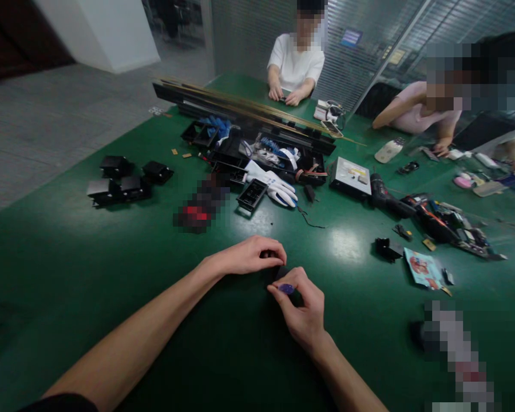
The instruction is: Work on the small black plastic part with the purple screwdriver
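Observation:
My left hand [257, 256] is closed, thumb and fingers curled onto a small dark block-like part [278, 273] low over the table in front of me. Close beside it, my right hand [305, 306] pinches a small purple tool handle [286, 289] between thumb and forefinger. The handle is at the near side of the dark part. My fingers hide most of the part and any tip of the tool, so I cannot tell if the two touch.
Black plastic housings [111, 186] lie at the left on the green table [189, 315]. Beyond my hands are a white glove [272, 183], a black tray [252, 195] and long dark rails [240, 111]. A drill [386, 197] and a blue packet [423, 268] lie right. Two people sit opposite.

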`<state>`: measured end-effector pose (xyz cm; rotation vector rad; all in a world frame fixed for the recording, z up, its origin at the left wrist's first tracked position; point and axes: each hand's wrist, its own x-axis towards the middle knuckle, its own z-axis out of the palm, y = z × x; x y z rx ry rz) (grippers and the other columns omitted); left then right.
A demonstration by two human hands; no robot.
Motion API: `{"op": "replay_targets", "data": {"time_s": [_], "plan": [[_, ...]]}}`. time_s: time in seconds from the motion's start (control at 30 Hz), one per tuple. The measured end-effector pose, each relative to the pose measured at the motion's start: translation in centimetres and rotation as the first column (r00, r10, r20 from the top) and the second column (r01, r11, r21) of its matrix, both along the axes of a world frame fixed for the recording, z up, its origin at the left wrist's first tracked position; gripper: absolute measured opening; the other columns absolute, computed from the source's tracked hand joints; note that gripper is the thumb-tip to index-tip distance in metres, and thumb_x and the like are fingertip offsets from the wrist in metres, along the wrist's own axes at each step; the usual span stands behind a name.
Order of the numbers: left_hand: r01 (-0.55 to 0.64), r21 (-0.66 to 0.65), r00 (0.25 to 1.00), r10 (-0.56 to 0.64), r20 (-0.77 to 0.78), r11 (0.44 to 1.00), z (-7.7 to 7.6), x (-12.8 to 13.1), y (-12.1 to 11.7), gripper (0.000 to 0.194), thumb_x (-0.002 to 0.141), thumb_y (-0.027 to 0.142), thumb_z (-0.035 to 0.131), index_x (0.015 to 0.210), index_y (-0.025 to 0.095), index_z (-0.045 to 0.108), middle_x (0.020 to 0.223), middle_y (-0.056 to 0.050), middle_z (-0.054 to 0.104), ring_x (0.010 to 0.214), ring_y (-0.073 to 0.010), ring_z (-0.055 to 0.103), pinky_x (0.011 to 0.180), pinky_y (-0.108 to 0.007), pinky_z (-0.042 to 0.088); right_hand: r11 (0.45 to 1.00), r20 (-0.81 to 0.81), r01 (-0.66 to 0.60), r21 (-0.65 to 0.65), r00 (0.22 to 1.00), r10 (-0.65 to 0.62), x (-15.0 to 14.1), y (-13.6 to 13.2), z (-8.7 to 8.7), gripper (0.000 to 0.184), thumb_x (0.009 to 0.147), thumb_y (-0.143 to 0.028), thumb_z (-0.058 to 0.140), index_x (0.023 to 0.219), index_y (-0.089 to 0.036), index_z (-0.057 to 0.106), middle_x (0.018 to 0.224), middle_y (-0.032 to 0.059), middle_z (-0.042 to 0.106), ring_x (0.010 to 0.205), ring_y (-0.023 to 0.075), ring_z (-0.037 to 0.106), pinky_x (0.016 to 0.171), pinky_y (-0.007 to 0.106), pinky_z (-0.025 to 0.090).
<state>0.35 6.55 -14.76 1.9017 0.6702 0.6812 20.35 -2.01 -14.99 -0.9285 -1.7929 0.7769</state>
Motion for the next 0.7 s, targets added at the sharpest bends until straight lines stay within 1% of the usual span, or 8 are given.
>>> {"op": "replay_targets", "data": {"time_s": [0.1,0.17,0.27,0.4,0.47,0.53,0.63,0.7], "plan": [[0.014,0.017,1.000,-0.014,0.010,1.000,-0.13,0.01,0.06,0.016,0.102,0.025,0.061,0.104,0.017,0.074,0.103,-0.006,0.075,0.096,-0.0184,0.068,0.088,-0.029,0.049,1.000,-0.032,0.014,-0.021,0.999,-0.014,-0.04,-0.02,-0.26,0.021,0.087,-0.011,0.080,0.082,-0.022,0.063,0.078,0.0008,0.069,0.073,0.0182,0.060,0.073,0.037,0.046],[0.016,0.024,1.000,-0.016,0.010,1.000,-0.21,0.04,0.06,0.016,0.103,0.025,0.059,0.103,0.017,0.074,0.103,-0.006,0.075,0.096,-0.0180,0.068,0.088,-0.029,0.049,0.999,-0.031,0.015,-0.032,0.999,-0.016,-0.02,-0.01,-0.28,0.019,0.088,-0.011,0.079,0.082,-0.022,0.064,0.079,0.0011,0.069,0.075,0.0184,0.061,0.073,0.037,0.047],[0.018,0.032,1.000,-0.019,0.011,0.999,-0.27,0.08,0.03,0.016,0.103,0.023,0.059,0.103,0.017,0.074,0.102,-0.006,0.074,0.096,-0.0177,0.068,0.089,-0.029,0.049,0.999,-0.002,0.005,-0.036,1.000,-0.005,0.04,0.02,-0.11,0.013,0.093,-0.009,0.071,0.090,-0.022,0.069,0.085,0.0027,0.072,0.080,0.0194,0.063,0.077,0.038,0.048],[0.021,0.029,1.000,-0.021,0.012,0.999,-0.25,0.04,0.03,0.015,0.101,0.022,0.061,0.104,0.017,0.074,0.104,-0.006,0.075,0.097,-0.0183,0.069,0.089,-0.029,0.050,1.000,0.031,-0.028,-0.006,0.999,0.028,0.08,0.07,0.19,0.021,0.098,-0.006,0.060,0.099,-0.023,0.073,0.088,0.0027,0.073,0.082,0.0193,0.065,0.078,0.039,0.048],[0.018,0.029,1.000,-0.018,0.012,0.999,-0.25,0.02,0.04,0.015,0.101,0.022,0.061,0.104,0.017,0.075,0.103,-0.006,0.075,0.096,-0.0182,0.069,0.088,-0.029,0.050,0.999,0.026,-0.034,0.015,0.999,0.034,0.05,0.09,0.21,0.020,0.097,-0.005,0.063,0.099,-0.023,0.072,0.087,0.0022,0.073,0.081,0.0189,0.065,0.078,0.039,0.047],[0.012,0.028,1.000,-0.013,0.014,1.000,-0.27,0.01,0.04,0.015,0.101,0.022,0.061,0.104,0.017,0.075,0.103,-0.006,0.076,0.096,-0.0179,0.070,0.088,-0.028,0.050,0.999,0.013,-0.029,0.025,0.999,0.029,-0.01,0.08,0.11,0.016,0.093,-0.006,0.070,0.093,-0.022,0.070,0.085,0.0016,0.073,0.077,0.0183,0.064,0.077,0.039,0.047],[-0.004,0.024,1.000,0.003,0.022,1.000,-0.32,0.03,0.01,0.015,0.101,0.022,0.062,0.103,0.017,0.076,0.102,-0.006,0.076,0.096,-0.0176,0.070,0.088,-0.027,0.050,1.000,-0.008,0.004,0.013,1.000,-0.004,-0.10,-0.01,-0.14,0.020,0.087,-0.008,0.079,0.083,-0.022,0.064,0.080,0.0007,0.070,0.074,0.0178,0.062,0.074,0.038,0.047],[-0.011,0.021,1.000,0.011,0.029,1.000,-0.34,0.05,-0.01,0.016,0.101,0.022,0.062,0.103,0.017,0.077,0.102,-0.006,0.076,0.095,-0.0175,0.071,0.088,-0.027,0.050,1.000,-0.007,0.023,0.000,1.000,-0.023,-0.12,-0.06,-0.25,0.020,0.087,-0.010,0.079,0.082,-0.022,0.064,0.080,0.0011,0.070,0.074,0.0181,0.062,0.074,0.037,0.047]]}}
